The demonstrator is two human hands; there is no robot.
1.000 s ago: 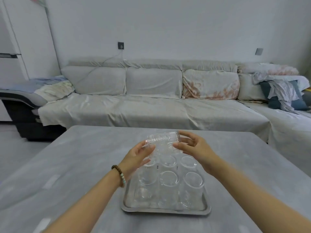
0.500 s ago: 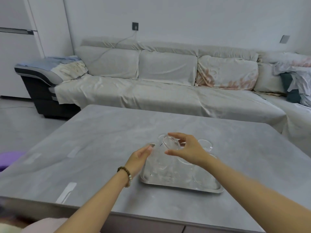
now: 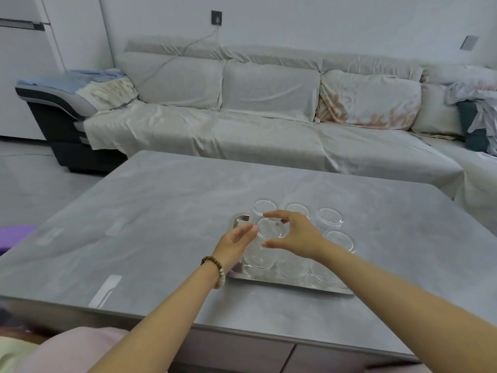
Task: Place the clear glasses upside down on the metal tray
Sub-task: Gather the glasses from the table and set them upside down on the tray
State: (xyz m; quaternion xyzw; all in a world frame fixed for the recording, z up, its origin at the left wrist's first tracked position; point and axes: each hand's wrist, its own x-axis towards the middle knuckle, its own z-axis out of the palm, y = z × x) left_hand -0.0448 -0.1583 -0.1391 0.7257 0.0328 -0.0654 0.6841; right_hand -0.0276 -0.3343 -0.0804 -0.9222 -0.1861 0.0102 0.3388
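A metal tray (image 3: 289, 282) lies on the grey table (image 3: 166, 211) and carries several clear ribbed glasses, bottoms up. One clear glass (image 3: 262, 250) stands upside down at the tray's front left corner, between my hands. My right hand (image 3: 297, 235) curves thumb and forefinger around its upturned base. My left hand (image 3: 236, 244), with a bead bracelet at the wrist, presses its fingertips against the glass's left side. More upturned glasses stand behind it (image 3: 265, 208) and to the right (image 3: 329, 219).
A long covered sofa (image 3: 242, 125) runs behind the table, with clothes (image 3: 476, 103) piled at its right end. The table's near edge (image 3: 242, 332) is close to my body. A purple object (image 3: 16, 232) lies on the floor at the left.
The glass went from lying sideways in both hands above the tray to standing bottom up at the tray's front left. My head moved back and left, so the tray looks farther away.
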